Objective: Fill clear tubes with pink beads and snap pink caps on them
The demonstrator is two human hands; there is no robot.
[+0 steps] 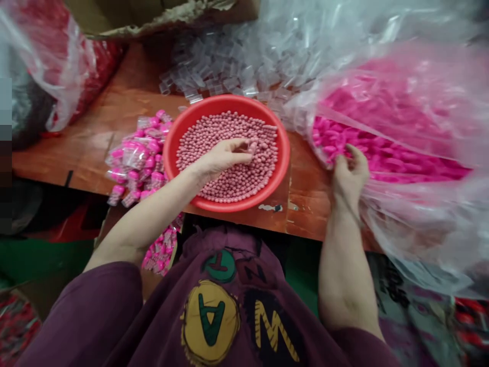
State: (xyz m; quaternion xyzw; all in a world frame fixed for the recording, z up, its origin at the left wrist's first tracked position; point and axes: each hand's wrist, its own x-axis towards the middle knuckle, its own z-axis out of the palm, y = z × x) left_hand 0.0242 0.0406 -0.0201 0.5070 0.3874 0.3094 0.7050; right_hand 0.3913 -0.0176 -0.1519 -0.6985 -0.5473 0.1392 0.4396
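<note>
A red plastic basin (283, 168) full of small pink beads (225, 188) stands at the table's front edge. My left hand (225, 157) is over the beads, its thumb and fingers curled together around something small at the fingertips; beads of the same colour behind blur its outline. To the right, my right hand (352, 171) is at the mouth of a clear plastic bag (416, 199) filled with bright pink caps (393, 165). Its thumb and fingers are bent in a pinch on a pink cap at the edge of the heap.
Small clear containers with pink caps (133, 155) lie piled left of the basin, and more fill a box (164, 250) below the table edge. Loose clear empty containers (214, 71) spread behind the basin. A cardboard box (160, 25) and a bag of red pieces (82, 66) stand at the back.
</note>
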